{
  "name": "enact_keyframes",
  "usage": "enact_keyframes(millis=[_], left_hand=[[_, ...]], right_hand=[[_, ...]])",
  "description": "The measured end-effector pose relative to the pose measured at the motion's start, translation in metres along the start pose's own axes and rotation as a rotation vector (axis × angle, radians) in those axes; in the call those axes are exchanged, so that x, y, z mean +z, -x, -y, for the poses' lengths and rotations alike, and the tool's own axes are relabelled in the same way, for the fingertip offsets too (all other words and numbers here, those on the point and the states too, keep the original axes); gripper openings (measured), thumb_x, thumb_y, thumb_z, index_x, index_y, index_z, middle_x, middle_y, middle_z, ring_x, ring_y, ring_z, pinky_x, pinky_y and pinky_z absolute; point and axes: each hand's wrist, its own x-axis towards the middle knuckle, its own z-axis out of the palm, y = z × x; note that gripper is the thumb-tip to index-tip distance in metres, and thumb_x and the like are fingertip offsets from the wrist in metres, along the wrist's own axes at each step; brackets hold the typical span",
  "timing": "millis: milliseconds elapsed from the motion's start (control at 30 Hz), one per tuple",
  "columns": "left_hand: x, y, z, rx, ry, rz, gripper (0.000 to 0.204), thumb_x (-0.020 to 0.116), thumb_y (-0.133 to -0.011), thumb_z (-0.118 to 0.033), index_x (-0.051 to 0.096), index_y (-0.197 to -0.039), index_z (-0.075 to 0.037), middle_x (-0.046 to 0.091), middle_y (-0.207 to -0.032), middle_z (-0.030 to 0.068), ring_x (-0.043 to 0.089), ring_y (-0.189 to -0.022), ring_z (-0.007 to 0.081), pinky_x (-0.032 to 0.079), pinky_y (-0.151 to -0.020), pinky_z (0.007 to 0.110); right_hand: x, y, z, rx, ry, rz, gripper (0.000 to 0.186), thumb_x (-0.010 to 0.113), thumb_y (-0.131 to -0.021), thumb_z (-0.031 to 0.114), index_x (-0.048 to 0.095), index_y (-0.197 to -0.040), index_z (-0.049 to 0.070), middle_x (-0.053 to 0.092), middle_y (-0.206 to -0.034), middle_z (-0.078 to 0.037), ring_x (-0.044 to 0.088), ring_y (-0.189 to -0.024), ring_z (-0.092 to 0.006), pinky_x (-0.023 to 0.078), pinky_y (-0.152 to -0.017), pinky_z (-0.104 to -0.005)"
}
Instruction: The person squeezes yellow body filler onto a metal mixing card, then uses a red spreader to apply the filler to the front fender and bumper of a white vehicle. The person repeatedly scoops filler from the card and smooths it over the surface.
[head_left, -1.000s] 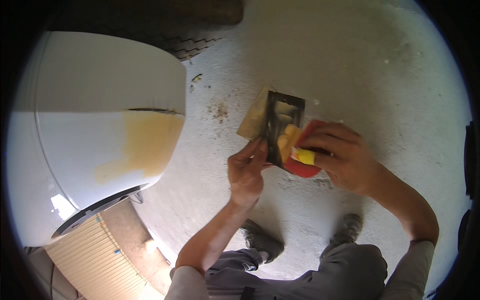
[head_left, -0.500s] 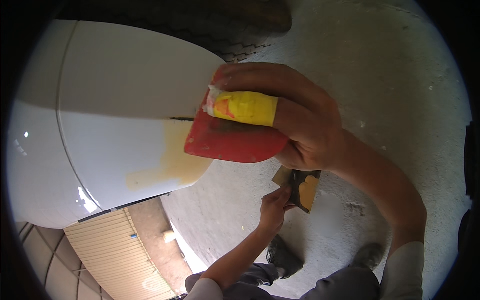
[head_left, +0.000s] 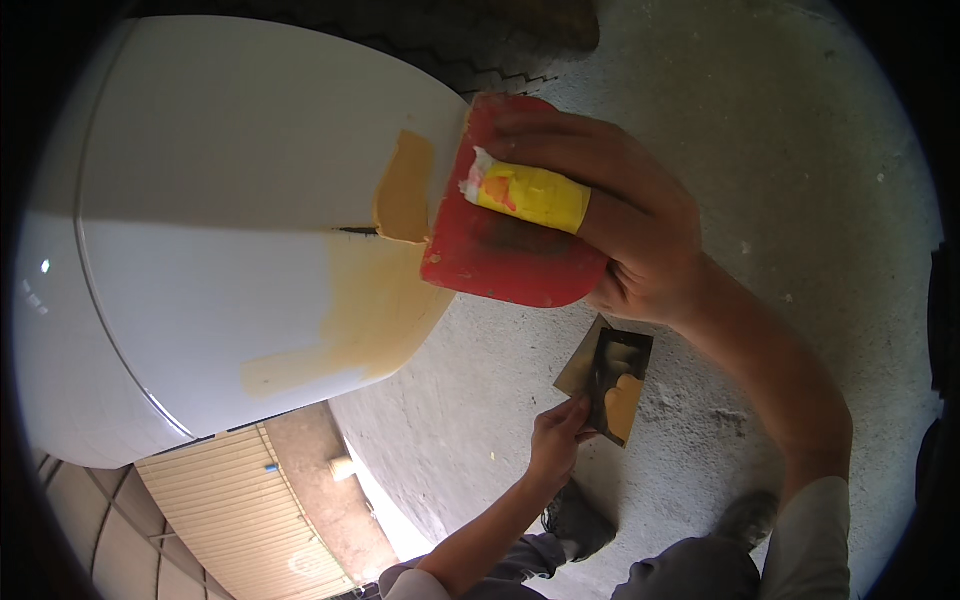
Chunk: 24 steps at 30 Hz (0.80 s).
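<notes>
My right hand (head_left: 645,225), one finger wrapped in yellow tape, is closed on a red flexible spreader (head_left: 505,250). The spreader's straight edge lies against the white vehicle panel (head_left: 240,120) near its curved right rim. Just left of that edge is a thick fresh strip of tan filler putty (head_left: 404,190). Below it, a thinner, paler filler patch (head_left: 375,310) covers the panel's lower corner. A short dark slit (head_left: 355,231) runs up to the strip. Lower down, my left hand (head_left: 558,440) pinches two thin flat plates (head_left: 620,362), the dark one bearing a lump of tan putty.
A dark treaded tire (head_left: 530,30) is at the top, beyond the panel. Rough concrete floor (head_left: 800,200) stretches to the right, with my shoes (head_left: 580,525) on it. A ribbed cream wall or shutter (head_left: 240,490) shows at the lower left.
My right hand and the spreader have moved right and slightly up, exposing a thick tan putty strip on the panel. My left hand with the plates has shifted slightly down and right.
</notes>
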Motion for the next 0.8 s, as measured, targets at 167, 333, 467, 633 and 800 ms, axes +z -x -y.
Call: enact_keyframes(millis=[167,333,467,633,800], left_hand=[[0.003,0.000,-0.001,0.036,0.017,0.024,0.032,0.062,-0.105,-0.023,0.069,-0.125,0.001,0.074,-0.104,0.0053,0.071,-0.088,0.0124,0.059,-0.082,0.029],[0.001,-0.001,0.002,0.049,0.033,0.024,0.035,0.063,-0.105,-0.023,0.067,-0.128,0.003,0.074,-0.104,0.0053,0.071,-0.087,0.0124,0.058,-0.081,0.029],[0.000,0.003,0.007,0.011,0.052,-0.014,0.037,0.063,-0.105,-0.024,0.066,-0.130,0.004,0.074,-0.103,0.0057,0.071,-0.085,0.0125,0.058,-0.081,0.029],[-0.001,0.007,0.005,-0.031,0.064,0.006,0.026,0.058,-0.107,-0.018,0.070,-0.121,0.000,0.075,-0.105,0.0058,0.073,-0.089,0.0133,0.059,-0.080,0.028],[0.003,0.003,0.005,-0.016,0.046,0.006,0.026,0.059,-0.107,-0.019,0.070,-0.121,0.000,0.075,-0.105,0.0063,0.073,-0.090,0.0137,0.059,-0.080,0.028]], right_hand=[[0.013,-0.028,-0.007,-0.075,-0.063,-0.120,0.044,0.082,-0.073,0.021,0.074,-0.116,0.016,0.071,-0.119,-0.001,0.068,-0.113,-0.0246,0.061,-0.095,-0.0375],[0.011,0.005,-0.013,-0.079,-0.078,-0.024,0.042,0.083,-0.077,0.020,0.073,-0.115,0.004,0.070,-0.126,-0.014,0.067,-0.120,-0.0340,0.059,-0.099,-0.0432],[0.028,0.045,-0.014,0.133,-0.088,-0.059,0.047,0.084,-0.073,0.016,0.073,-0.119,0.016,0.069,-0.129,-0.002,0.065,-0.123,-0.0266,0.060,-0.101,-0.0386],[0.018,0.045,-0.017,0.133,-0.054,-0.016,0.050,0.088,-0.074,0.019,0.073,-0.120,0.008,0.070,-0.129,-0.011,0.066,-0.122,-0.0324,0.059,-0.100,-0.0435],[0.000,-0.011,-0.013,-0.045,-0.013,-0.060,0.049,0.086,-0.071,0.025,0.074,-0.117,0.012,0.072,-0.123,-0.007,0.068,-0.118,-0.0296,0.060,-0.096,-0.0394]])
